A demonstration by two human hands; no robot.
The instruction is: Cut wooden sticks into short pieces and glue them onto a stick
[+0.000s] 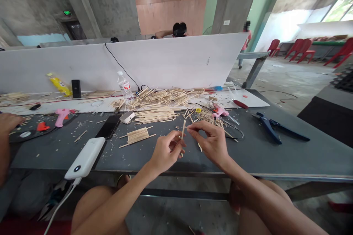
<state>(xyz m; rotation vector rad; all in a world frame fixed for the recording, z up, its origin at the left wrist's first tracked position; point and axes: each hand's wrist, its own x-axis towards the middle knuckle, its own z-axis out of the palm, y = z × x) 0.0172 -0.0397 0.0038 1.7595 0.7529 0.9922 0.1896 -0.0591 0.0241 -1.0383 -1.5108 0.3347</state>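
Note:
My left hand (167, 153) pinches a thin wooden stick (183, 130) that stands nearly upright above the grey table (275, 154). My right hand (211, 141) is closed in a pinch at the stick's upper part, holding a second short stick crosswise against it. A small raft of glued sticks (137, 135) lies just left of my hands. Behind them a heap of loose sticks and built stick frames (160, 100) spreads across the table.
A pink glue gun (220, 111) and blue pliers (268, 126) lie to the right, a red-handled cutter (240, 103) behind. A white power bank (85, 157), black phone (109, 126) and water bottle (124, 86) sit left. Another person's hand (7, 124) rests at far left. A white partition (165, 60) backs the table.

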